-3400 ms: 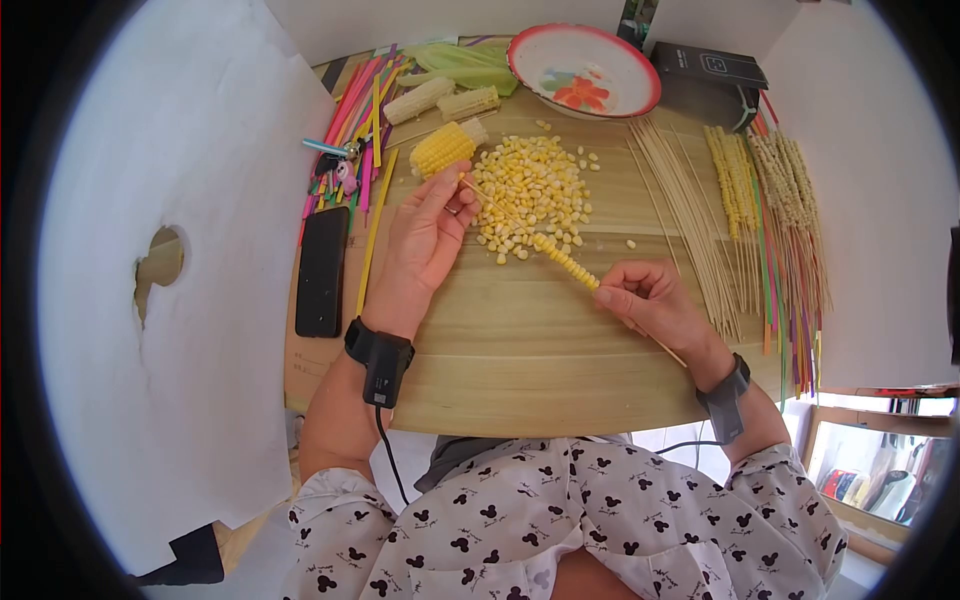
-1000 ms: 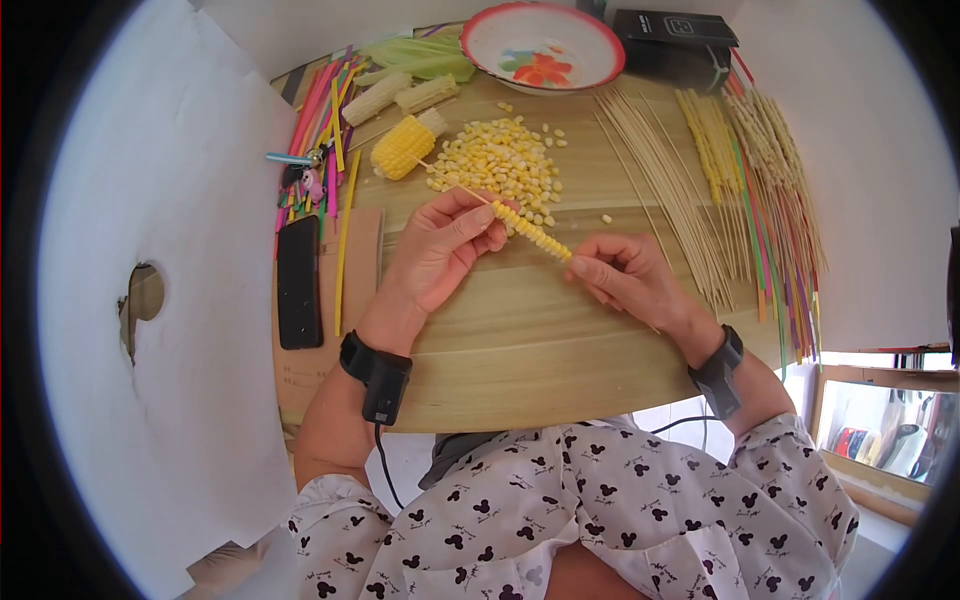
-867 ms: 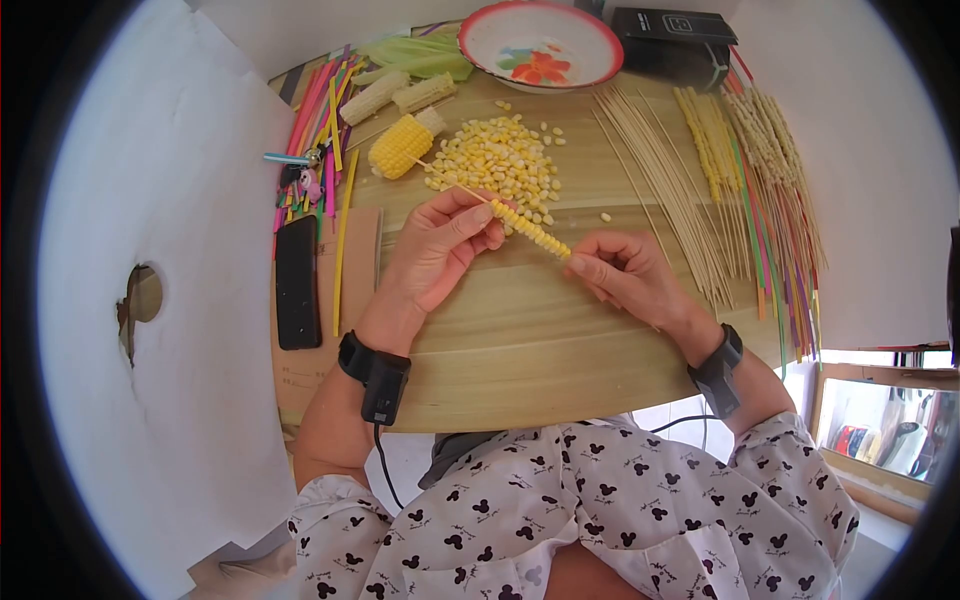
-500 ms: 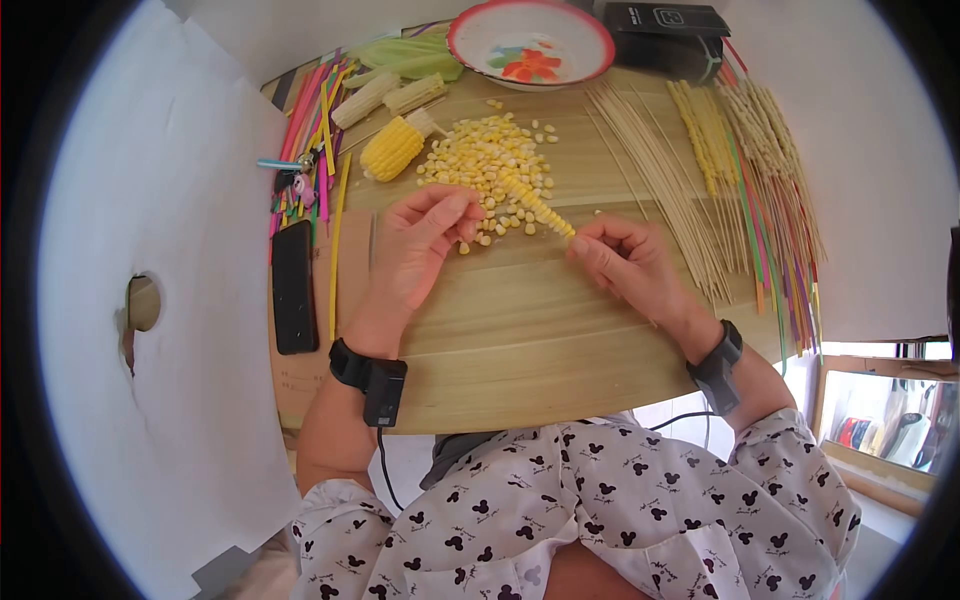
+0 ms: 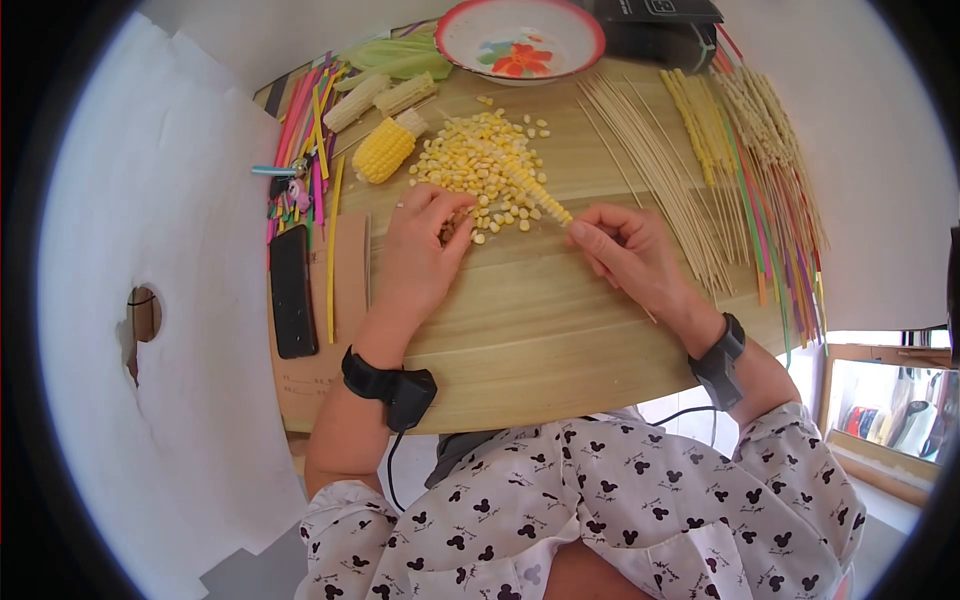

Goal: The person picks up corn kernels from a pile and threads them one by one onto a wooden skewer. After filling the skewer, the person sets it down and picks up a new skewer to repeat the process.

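My right hand (image 5: 628, 255) pinches the lower end of a skewer threaded with yellow corn kernels (image 5: 535, 189). The threaded row slants up and left, its far end over the heap of loose corn kernels (image 5: 470, 155). At the near edge of that heap is my left hand (image 5: 425, 240), fingers curled, with a small gap between thumb and fingertips. No kernel shows between them. Left of the heap lies a partly stripped corn cob (image 5: 385, 150).
Bare cobs (image 5: 357, 103) and green husk (image 5: 395, 57) lie at the back left, beside an enamel bowl (image 5: 520, 40). Bare skewers (image 5: 660, 150) and finished kernel skewers (image 5: 755, 110) are on the right. A phone (image 5: 292, 290) rests on cardboard (image 5: 350, 260) at left.
My left hand has lowered toward the kernels, its thumb and fingers now apart. My right hand still holds the kernel skewer in nearly the same place. The view has shifted slightly.
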`<state>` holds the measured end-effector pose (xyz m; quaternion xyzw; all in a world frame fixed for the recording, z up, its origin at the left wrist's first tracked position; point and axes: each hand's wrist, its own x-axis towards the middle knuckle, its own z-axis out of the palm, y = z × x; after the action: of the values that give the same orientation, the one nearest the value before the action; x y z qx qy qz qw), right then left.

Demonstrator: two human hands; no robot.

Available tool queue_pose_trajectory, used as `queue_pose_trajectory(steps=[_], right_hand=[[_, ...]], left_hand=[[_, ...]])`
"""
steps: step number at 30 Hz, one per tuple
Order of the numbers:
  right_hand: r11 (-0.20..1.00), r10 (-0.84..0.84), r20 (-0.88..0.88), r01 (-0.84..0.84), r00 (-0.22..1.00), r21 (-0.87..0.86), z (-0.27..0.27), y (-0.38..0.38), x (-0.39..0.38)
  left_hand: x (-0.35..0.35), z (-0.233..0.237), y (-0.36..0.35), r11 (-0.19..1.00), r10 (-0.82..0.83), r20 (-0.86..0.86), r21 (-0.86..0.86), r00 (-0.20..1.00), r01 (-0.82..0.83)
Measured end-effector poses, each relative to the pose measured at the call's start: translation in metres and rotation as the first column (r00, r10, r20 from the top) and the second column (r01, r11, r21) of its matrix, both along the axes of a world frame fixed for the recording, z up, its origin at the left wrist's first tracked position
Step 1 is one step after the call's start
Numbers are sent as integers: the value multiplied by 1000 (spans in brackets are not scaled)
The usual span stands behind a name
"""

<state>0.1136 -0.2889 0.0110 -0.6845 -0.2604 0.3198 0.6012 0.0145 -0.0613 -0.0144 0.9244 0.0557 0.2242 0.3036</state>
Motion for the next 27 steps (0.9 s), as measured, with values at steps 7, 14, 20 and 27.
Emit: queue_pose_trajectory(steps=[7,14,20,27], right_hand=[[1000,12,-25,-12,1000,5,-4,0,1],[1000,16,2,-16,1000,1,-5,1,0],[1000,2,15,-2,1000,4,-4,0,-1],[1000,31,-5,-31,1000,-2,0,0,-2]], left_hand=[[1,-1,-1,995,10,3,103,1000,-10],[1,-1,1,998,17,46,67,999,-20],[0,5,0,983,45,25,-181,999,-39],[3,10,16,497,90,90,-867,992,33]])
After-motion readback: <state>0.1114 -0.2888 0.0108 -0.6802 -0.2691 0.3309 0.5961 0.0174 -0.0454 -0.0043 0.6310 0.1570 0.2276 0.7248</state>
